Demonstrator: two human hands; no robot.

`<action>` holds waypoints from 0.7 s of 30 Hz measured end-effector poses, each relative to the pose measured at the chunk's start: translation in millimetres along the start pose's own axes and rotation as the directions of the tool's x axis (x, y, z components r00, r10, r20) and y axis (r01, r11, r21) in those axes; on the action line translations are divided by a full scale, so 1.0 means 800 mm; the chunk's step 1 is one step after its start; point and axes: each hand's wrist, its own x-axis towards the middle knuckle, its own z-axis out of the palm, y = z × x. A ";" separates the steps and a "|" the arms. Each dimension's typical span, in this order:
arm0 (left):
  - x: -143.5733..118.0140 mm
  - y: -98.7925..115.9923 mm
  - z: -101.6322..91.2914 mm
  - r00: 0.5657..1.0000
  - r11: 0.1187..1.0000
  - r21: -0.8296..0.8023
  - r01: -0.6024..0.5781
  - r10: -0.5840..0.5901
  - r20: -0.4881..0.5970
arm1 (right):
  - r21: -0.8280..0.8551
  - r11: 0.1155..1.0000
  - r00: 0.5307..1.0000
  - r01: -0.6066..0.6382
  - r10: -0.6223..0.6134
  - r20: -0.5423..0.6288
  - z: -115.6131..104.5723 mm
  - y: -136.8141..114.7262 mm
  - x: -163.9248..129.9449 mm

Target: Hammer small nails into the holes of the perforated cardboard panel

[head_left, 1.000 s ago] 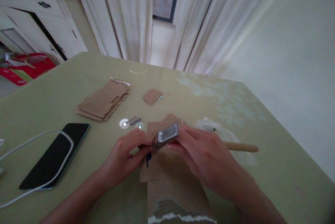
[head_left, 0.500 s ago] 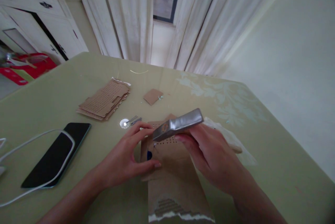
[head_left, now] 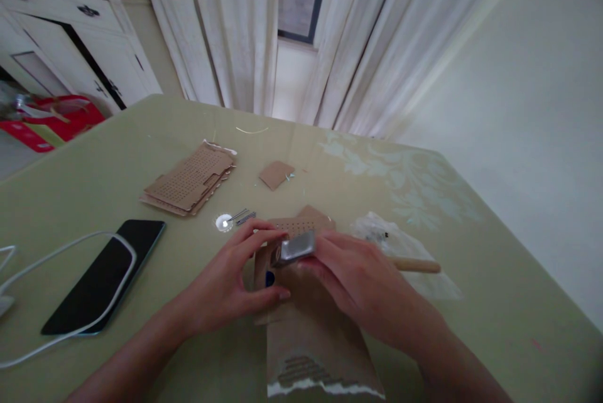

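Note:
My right hand (head_left: pixel 367 274) is closed round a hammer (head_left: pixel 298 247), whose wooden handle end sticks out to the right of the hand. Its metal head is low over a sheet of brown cardboard (head_left: pixel 320 334) with rows of small holes and a torn front edge. Thumb and fingers apart, my left hand (head_left: pixel 230 271) rests on the left part of the cardboard, its fingertips close beside the hammer head. Between thumb and fingers shows a dark blue spot (head_left: pixel 270 279). What lies right under the hammer head is hidden.
A stack of perforated cardboard (head_left: pixel 188 180) and a small cardboard square (head_left: pixel 276 174) lie farther back. Thin metal pins (head_left: pixel 245 217) sit by a round shiny disc (head_left: pixel 224 223). A phone (head_left: pixel 103 277) with a white cable lies left, a clear plastic bag (head_left: pixel 409 240) right.
The hammer head has come down and left onto or close to the cardboard, with my right hand lowered. My left hand has stayed in place.

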 end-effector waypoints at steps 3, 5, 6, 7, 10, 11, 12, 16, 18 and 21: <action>0.002 -0.002 -0.005 0.999 0.999 -0.008 -0.032 0.032 -0.039 | -0.063 0.998 0.998 -0.019 0.023 0.066 0.000 -0.002 0.000; 0.006 -0.007 -0.010 0.994 0.999 -0.014 -0.036 0.034 -0.100 | -0.031 0.999 0.999 -0.040 0.041 0.020 -0.006 -0.001 -0.002; 0.008 -0.012 -0.012 0.988 1.000 -0.009 -0.026 0.024 -0.152 | -0.003 0.999 0.999 -0.048 0.047 -0.012 -0.011 0.000 -0.003; 0.011 -0.018 -0.014 0.977 1.000 0.010 -0.005 0.007 -0.213 | 0.023 0.998 0.998 -0.050 0.051 -0.046 -0.016 0.002 -0.004; 0.016 -0.043 -0.014 0.952 0.979 0.183 0.085 -0.026 -0.305 | 0.043 0.998 0.993 -0.048 0.053 -0.105 -0.025 0.008 -0.005; 0.016 -0.052 -0.012 0.958 0.956 0.270 0.113 -0.032 -0.286 | 0.035 0.998 0.993 -0.049 0.053 -0.109 -0.026 0.010 -0.005; 0.015 -0.059 -0.010 0.967 0.925 0.356 0.132 -0.042 -0.251 | 0.027 0.998 0.993 -0.052 0.055 -0.108 -0.026 0.011 -0.006; 0.012 -0.074 0.001 0.989 0.834 0.535 0.137 -0.084 -0.123 | 0.025 0.998 0.994 -0.059 0.061 -0.090 -0.021 0.013 -0.006; 0.012 -0.074 0.005 0.990 0.831 0.540 0.131 -0.084 -0.111 | 0.031 0.998 0.994 -0.062 0.064 -0.083 -0.019 0.014 -0.006; 0.015 -0.070 0.005 0.984 0.834 0.532 0.148 -0.073 -0.160 | 0.034 0.997 0.995 -0.071 0.073 -0.073 -0.018 0.015 -0.006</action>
